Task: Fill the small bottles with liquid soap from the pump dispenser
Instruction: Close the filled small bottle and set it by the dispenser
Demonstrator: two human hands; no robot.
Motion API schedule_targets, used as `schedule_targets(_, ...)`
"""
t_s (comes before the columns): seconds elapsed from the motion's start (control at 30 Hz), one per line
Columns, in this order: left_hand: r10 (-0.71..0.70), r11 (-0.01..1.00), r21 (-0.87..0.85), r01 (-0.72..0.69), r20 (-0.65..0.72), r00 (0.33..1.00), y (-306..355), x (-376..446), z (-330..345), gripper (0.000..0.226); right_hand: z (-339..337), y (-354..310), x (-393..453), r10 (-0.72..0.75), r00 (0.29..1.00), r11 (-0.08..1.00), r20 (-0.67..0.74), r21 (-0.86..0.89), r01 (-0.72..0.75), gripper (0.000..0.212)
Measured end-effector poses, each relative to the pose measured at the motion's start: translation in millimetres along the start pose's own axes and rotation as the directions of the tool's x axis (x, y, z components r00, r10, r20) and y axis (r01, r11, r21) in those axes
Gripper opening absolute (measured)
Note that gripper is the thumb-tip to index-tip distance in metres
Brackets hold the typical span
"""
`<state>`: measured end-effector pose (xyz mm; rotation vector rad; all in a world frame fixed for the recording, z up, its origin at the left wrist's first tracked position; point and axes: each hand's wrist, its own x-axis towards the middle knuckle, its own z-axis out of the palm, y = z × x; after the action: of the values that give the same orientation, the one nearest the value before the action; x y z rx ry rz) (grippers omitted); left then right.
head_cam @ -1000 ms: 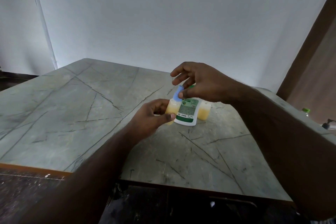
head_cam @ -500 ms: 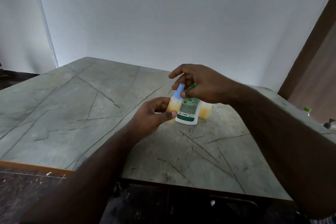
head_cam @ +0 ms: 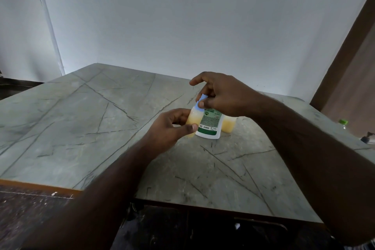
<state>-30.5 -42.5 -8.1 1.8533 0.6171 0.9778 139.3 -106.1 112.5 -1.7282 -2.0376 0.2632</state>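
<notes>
My left hand (head_cam: 169, 128) grips a small clear bottle (head_cam: 193, 119) full of yellow soap, standing on the grey marble table (head_cam: 81, 128). My right hand (head_cam: 221, 95) pinches that bottle's light blue cap (head_cam: 199, 103) between thumb and fingers. Right behind the small bottle stands the white pump dispenser (head_cam: 210, 126) with a green label; its pump head is hidden under my right hand. A second small bottle (head_cam: 229, 125) of yellow soap stands to the dispenser's right, partly hidden by my right wrist.
The table's near edge (head_cam: 203, 207) runs across the lower view, with dark floor below. At the far right edge a green-capped bottle (head_cam: 343, 123) and a dark object (head_cam: 367, 138) show past the table. A white wall stands behind.
My right hand has shifted slightly on the blue cap, its fingers turning around it. The left hand keeps its grip on the small bottle in the same spot.
</notes>
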Motion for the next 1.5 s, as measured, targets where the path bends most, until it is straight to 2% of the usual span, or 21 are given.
schedule_targets(0.1, -0.006, 1.0, -0.009, 0.006, 0.001, 1.0, 0, 0, 0, 0.024, 7, -1, 0, -0.004, 0.999, 0.999, -0.035, -0.052, 0.002, 0.053)
schedule_targets(0.23, -0.007, 1.0, -0.015, 0.007, 0.003, 1.0, 1, -1, -1, 0.024, -3, -1, -3, -0.024, 1.0, 0.997, 0.006, 0.069, 0.024, 0.06)
schedule_targets(0.33, -0.006, 1.0, 0.003, 0.006, 0.01, 1.0, 2, -1, 0, 0.023, -2, 0, -3, -0.018, 1.0, 0.998, 0.017, 0.057, 0.017, 0.058)
schedule_targets(0.47, -0.023, 1.0, 0.013, 0.023, -0.001, 1.0, 1, 0, 0, 0.022, 10, -1, -3, 0.031, 0.999, 0.999, -0.021, 0.035, -0.03, 0.056)
schedule_targets(0.57, -0.011, 1.0, 0.025, 0.012, -0.039, 0.999, 1, 0, 0, 0.023, 20, -2, -3, 0.044, 0.993, 0.997, -0.106, 0.063, -0.037, 0.054)
schedule_targets(0.67, -0.009, 0.999, -0.035, 0.009, 0.0, 1.0, 2, -1, -4, 0.021, 18, -2, -5, 0.042, 0.988, 0.981, -0.152, 0.196, -0.011, 0.058)
schedule_targets(0.77, -0.017, 0.983, -0.179, 0.035, 0.1, 0.995, 6, -2, -7, 0.026, 6, 0, -11, 0.036, 0.996, 0.916, -0.085, 0.402, 0.001, 0.053)
schedule_targets(0.87, -0.019, 0.981, -0.187, 0.05, 0.164, 0.986, 13, -1, -4, 0.03, 3, 1, -15, 0.038, 0.996, 0.906, -0.078, 0.423, -0.002, 0.042)
schedule_targets(1.03, -0.021, 0.976, -0.212, 0.052, 0.148, 0.989, 19, 0, 3, 0.031, 11, 2, -17, 0.043, 0.991, 0.861, -0.13, 0.508, 0.029, 0.027)
schedule_targets(1.23, -0.051, 0.98, -0.18, 0.089, 0.208, 0.977, 26, 1, 1, 0.033, 10, 5, -18, 0.013, 0.996, 0.785, -0.093, 0.618, 0.048, 0.021)
schedule_targets(1.3, -0.07, 0.984, -0.15, 0.098, 0.182, 0.981, 27, 2, 3, 0.032, 13, 6, -17, 0.04, 0.989, 0.776, -0.141, 0.628, 0.058, 0.021)
schedule_targets(1.5, -0.114, 0.993, -0.004, 0.114, -0.054, 0.992, 29, -1, 19, 0.03, 38, 6, -11, 0.173, 0.925, 0.78, -0.338, 0.62, 0.081, 0.022)
